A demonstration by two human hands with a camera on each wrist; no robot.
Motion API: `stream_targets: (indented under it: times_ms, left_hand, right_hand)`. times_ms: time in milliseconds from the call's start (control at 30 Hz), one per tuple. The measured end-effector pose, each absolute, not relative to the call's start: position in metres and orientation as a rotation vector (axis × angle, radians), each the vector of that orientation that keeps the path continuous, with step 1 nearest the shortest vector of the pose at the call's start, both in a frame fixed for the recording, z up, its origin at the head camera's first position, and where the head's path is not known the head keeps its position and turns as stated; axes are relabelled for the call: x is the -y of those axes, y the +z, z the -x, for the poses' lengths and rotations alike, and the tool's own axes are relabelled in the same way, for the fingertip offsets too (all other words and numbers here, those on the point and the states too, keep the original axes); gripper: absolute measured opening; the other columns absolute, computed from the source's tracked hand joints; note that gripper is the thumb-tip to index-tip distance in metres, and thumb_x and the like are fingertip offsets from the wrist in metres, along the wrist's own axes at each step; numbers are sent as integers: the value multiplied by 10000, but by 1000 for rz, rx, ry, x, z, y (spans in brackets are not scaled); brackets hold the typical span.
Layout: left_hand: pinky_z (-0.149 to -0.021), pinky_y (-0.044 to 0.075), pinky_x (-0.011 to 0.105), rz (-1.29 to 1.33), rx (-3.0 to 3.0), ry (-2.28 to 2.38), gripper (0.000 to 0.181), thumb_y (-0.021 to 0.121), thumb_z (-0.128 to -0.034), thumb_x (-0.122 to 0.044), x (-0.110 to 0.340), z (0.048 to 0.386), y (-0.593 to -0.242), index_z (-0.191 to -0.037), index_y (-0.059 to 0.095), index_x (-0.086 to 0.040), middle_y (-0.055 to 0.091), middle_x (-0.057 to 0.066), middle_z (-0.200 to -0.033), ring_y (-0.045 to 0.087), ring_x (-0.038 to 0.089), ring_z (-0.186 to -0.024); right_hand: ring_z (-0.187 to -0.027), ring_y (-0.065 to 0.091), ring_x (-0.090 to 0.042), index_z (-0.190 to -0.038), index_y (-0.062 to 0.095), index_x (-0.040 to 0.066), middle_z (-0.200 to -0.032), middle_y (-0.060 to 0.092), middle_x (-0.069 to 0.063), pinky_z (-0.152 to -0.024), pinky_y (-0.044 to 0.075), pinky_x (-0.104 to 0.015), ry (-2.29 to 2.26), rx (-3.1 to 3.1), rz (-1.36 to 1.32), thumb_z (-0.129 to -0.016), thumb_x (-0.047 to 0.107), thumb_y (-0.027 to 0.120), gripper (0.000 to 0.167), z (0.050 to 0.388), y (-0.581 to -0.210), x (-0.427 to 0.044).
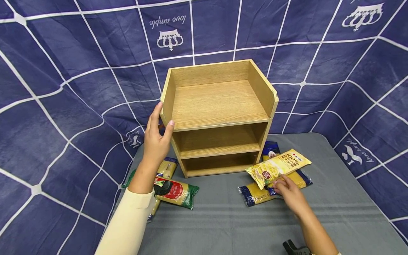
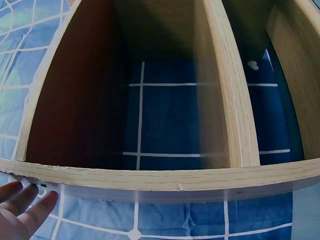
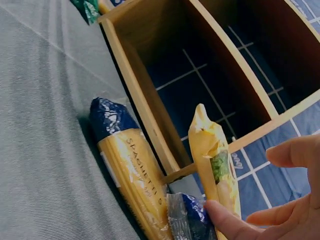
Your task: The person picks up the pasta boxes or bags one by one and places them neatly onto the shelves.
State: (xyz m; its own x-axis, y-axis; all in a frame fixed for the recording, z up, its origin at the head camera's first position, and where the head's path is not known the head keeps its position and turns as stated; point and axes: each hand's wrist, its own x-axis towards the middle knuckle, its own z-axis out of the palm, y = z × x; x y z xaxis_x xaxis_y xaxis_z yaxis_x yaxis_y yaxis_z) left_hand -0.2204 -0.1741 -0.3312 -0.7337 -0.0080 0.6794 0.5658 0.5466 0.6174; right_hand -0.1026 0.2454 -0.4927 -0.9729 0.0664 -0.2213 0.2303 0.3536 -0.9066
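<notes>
A wooden shelf unit (image 1: 220,102) stands near the table's (image 1: 216,226) far edge. The left hand (image 1: 157,143), grip spread wide, touches its left side. The right hand (image 1: 290,194) touches a yellow packet (image 1: 283,163) atop spaghetti packs (image 1: 259,197) toward the right edge; whether this grip pinches cannot be told.

Person in a long, plain cream sleeve (image 1: 124,225), fabric ending in a loose cuff (image 1: 137,197) below a bare left hand (image 1: 157,141), bare right hand (image 1: 289,194), angular black device (image 1: 295,249) beside the right forearm (image 1: 313,225), near right
</notes>
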Motion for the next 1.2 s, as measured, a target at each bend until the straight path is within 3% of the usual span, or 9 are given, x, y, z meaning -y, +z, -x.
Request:
stream_targets:
  times_ms: [233,467,667,833,1000,1100,1200]
  left_hand:
    - [-1033,469,583,451,2155,-1205,638,594,-1020,-285,173,224,-335,-1581,301,-367,372,7,-1612,471,285,-1388]
    - [-1002,465,597,452,2158,-1225,636,591,-1021,-300,172,225,-337,-1576,290,-381,396,29,-1582,484,300,-1353]
    - [-992,458,595,448,2144,-1244,636,596,-1018,-281,171,225,-337,-1572,297,-375,403,33,-1570,477,282,-1347]
    - [-1012,437,620,451,2129,-1255,635,604,-1015,-281,169,226,-337,-1570,306,-355,395,17,-1580,459,267,-1365]
    - [-1040,442,598,438,2120,-1265,630,608,-1014,-272,168,225,-338,-1567,313,-342,387,25,-1580,461,264,-1369]
    - [-1074,422,581,435,2125,-1247,628,605,-1016,-280,168,225,-338,-1566,307,-342,387,29,-1581,454,258,-1383]
    - [-1089,414,573,438,2128,-1241,628,602,-1018,-290,167,224,-337,-1566,301,-345,386,26,-1581,452,254,-1387]
  right_hand:
    - [-1248,627,-272,-1594,13,-60,-1487,448,-330,-1011,517,-255,-1751,-2355,-368,-1102,330,362,718,115,-491,-252]
    - [-893,664,47,-1587,-48,-60,-1360,536,-328,-855,549,-159,-1845,-2349,-488,-1078,302,423,782,126,-498,-260]
    - [-892,612,102,-1597,-55,-26,-1475,431,-330,-871,533,-135,-1843,-2337,-538,-1068,391,427,828,133,-498,-263]
    - [-1023,614,-89,-1609,40,-15,-1491,394,-304,-852,504,-172,-1656,-2453,-530,-1053,459,432,830,138,-496,-261]
    - [-1145,465,-322,-1605,38,-29,-1422,355,-299,-858,419,-319,-1582,-2518,-523,-1038,447,478,861,147,-496,-258]
    - [-1182,414,-345,-1606,-17,-15,-1460,318,-314,-923,408,-413,-1602,-2505,-569,-1020,465,506,920,152,-498,-258]
    - [-1172,524,-246,-1604,-82,6,-1536,304,-306,-1075,416,-457,-1738,-2411,-649,-1010,499,517,978,156,-501,-260]
